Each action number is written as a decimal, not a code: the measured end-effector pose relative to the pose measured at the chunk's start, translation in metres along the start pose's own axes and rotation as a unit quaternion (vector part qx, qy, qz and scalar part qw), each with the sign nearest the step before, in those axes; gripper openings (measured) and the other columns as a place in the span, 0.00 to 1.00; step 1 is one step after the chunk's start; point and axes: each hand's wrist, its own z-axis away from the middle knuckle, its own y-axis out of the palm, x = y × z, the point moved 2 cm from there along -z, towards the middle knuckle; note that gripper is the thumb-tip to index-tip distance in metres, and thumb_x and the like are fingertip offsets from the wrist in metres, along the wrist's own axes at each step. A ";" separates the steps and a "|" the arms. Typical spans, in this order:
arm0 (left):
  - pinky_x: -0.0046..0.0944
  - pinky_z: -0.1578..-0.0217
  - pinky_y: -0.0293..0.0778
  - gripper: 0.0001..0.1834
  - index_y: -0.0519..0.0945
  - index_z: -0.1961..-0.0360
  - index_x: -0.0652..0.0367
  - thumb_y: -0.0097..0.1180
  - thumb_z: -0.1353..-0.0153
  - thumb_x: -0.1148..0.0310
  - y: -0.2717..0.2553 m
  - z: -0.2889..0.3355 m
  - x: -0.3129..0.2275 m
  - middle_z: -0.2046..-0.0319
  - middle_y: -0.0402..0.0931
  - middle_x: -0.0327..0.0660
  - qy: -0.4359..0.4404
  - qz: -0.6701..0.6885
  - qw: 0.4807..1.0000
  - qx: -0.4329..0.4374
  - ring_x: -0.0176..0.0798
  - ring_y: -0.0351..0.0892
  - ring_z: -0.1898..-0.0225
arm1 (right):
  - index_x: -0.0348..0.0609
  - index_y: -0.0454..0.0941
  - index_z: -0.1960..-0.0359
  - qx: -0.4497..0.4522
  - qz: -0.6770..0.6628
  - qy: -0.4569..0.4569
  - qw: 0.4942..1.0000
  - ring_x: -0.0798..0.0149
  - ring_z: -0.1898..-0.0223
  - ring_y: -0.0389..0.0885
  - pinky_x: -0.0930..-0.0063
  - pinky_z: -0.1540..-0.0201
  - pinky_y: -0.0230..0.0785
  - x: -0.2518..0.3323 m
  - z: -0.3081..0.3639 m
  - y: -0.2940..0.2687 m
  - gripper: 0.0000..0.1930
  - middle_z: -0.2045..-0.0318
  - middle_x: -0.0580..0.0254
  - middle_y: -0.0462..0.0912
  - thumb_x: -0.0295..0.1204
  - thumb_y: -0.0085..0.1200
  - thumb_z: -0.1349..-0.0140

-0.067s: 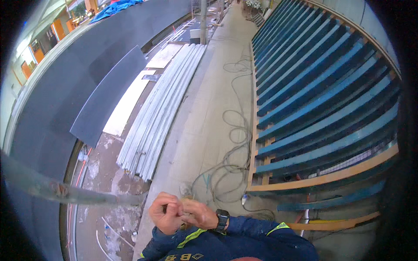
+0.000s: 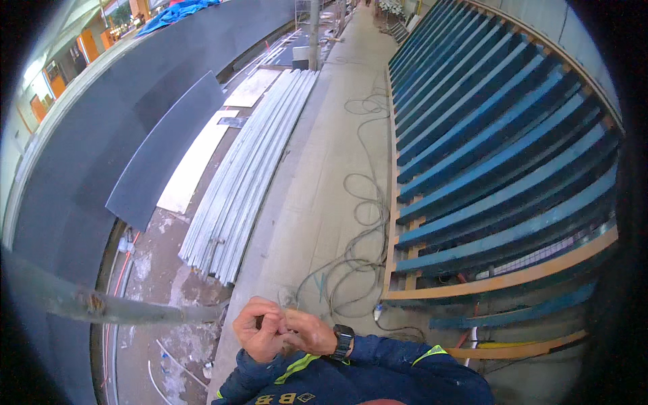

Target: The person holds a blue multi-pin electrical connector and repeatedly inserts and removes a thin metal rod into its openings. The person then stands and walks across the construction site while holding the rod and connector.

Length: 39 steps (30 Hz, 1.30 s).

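Observation:
My left hand (image 2: pixel 260 329) is in front of my body at the bottom middle, its fingers curled round with the thumb against the forefinger. Against it from the right comes my right hand (image 2: pixel 307 329), closed, its fingertips meeting the left fingers. Anything pinched between the two is too small or too hidden to make out. A black wristwatch (image 2: pixel 343 341) sits on my right wrist. Both forearms are in dark blue sleeves with yellow reflective strips.
A bundle of long grey metal studs (image 2: pixel 250 175) lies ahead on the left, beside white boards (image 2: pixel 196 162) and a leaning dark panel (image 2: pixel 165 152). Tangled cable (image 2: pixel 354 250) runs along the concrete walkway. Blue slats in a timber frame (image 2: pixel 499 155) flank the right; a pole (image 2: pixel 115 307) crosses lower left.
The whole view has shifted very slightly. My hands keep almost the same closed pose and place.

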 end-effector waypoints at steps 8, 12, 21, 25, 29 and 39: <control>0.30 0.81 0.67 0.09 0.76 0.68 0.64 0.59 0.35 0.69 -0.020 -0.156 0.005 0.72 0.72 0.45 -0.028 0.030 0.995 0.092 0.30 0.70 0.82 | 0.42 0.75 0.59 -0.011 -0.023 0.054 0.998 0.46 0.61 0.78 0.60 0.59 0.71 -0.012 -0.148 -0.040 0.10 0.65 0.52 0.78 0.27 0.59 0.42; 0.28 0.79 0.69 0.05 0.79 0.64 0.65 0.61 0.38 0.74 -0.031 -0.189 0.016 0.68 0.76 0.44 -0.053 0.057 0.991 0.112 0.29 0.74 0.78 | 0.41 0.74 0.57 0.005 -0.017 0.030 0.999 0.47 0.62 0.78 0.61 0.58 0.72 -0.023 -0.181 -0.051 0.12 0.64 0.52 0.77 0.27 0.60 0.41; 0.31 0.79 0.71 0.04 0.78 0.66 0.66 0.60 0.39 0.78 -0.031 -0.288 0.072 0.71 0.76 0.45 -0.130 -0.001 0.988 0.079 0.32 0.74 0.79 | 0.40 0.77 0.58 0.037 -0.065 0.035 0.997 0.57 0.64 0.79 0.66 0.59 0.72 -0.103 -0.271 -0.105 0.11 0.66 0.57 0.79 0.28 0.62 0.41; 0.28 0.75 0.70 0.03 0.81 0.63 0.65 0.60 0.39 0.79 -0.006 -0.364 0.123 0.67 0.75 0.43 -0.129 0.007 0.987 0.100 0.28 0.74 0.75 | 0.39 0.80 0.58 -0.025 -0.059 0.075 0.995 0.60 0.63 0.80 0.69 0.60 0.73 -0.156 -0.322 -0.184 0.09 0.64 0.57 0.81 0.28 0.60 0.39; 0.30 0.74 0.72 0.03 0.81 0.63 0.65 0.58 0.38 0.79 0.042 -0.463 0.171 0.62 0.71 0.43 -0.094 -0.098 0.973 0.185 0.31 0.74 0.75 | 0.39 0.81 0.56 -0.094 -0.061 0.155 0.982 0.63 0.63 0.81 0.71 0.61 0.73 -0.185 -0.375 -0.280 0.11 0.64 0.57 0.82 0.30 0.60 0.38; 0.33 0.68 0.74 0.09 0.78 0.57 0.63 0.57 0.39 0.80 0.127 -0.667 0.267 0.70 0.77 0.42 -0.137 -0.201 0.943 0.226 0.32 0.77 0.70 | 0.38 0.82 0.58 -0.155 -0.107 0.228 0.955 0.72 0.67 0.80 0.75 0.62 0.73 -0.277 -0.509 -0.440 0.12 0.69 0.60 0.84 0.33 0.60 0.37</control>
